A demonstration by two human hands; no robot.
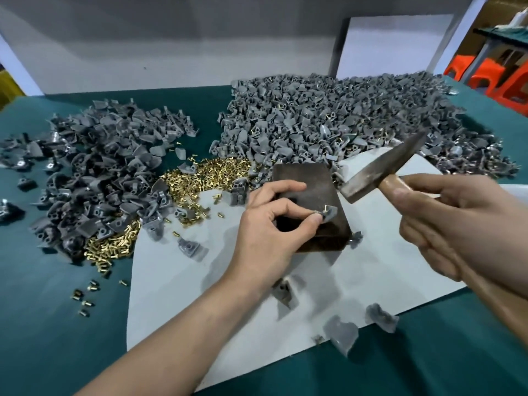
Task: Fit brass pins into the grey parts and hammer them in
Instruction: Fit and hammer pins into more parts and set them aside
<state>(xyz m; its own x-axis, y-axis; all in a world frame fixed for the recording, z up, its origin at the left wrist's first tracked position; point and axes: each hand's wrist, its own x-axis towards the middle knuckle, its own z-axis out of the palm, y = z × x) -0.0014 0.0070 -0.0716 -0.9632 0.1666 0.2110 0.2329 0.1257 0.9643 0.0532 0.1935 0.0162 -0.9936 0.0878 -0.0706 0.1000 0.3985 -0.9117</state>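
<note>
My left hand (pixel 274 224) pinches a small grey part (pixel 328 213) between thumb and forefinger and holds it down on a dark rusty metal block (pixel 314 178). My right hand (pixel 457 221) grips the wooden handle of a hammer (pixel 383 170), whose steel head hangs raised above and to the right of the block. Loose brass pins (pixel 200 178) lie in a heap left of the block, and more brass pins (pixel 111 247) spread lower left. Whether a pin sits in the held part I cannot tell.
A heap of grey parts (pixel 94 167) lies on the left and a far larger heap of grey parts (pixel 328 118) at the back right. A grey sheet (pixel 228 295) covers the green table (pixel 57 324) under the block, with stray grey pieces (pixel 341 335) near its front edge.
</note>
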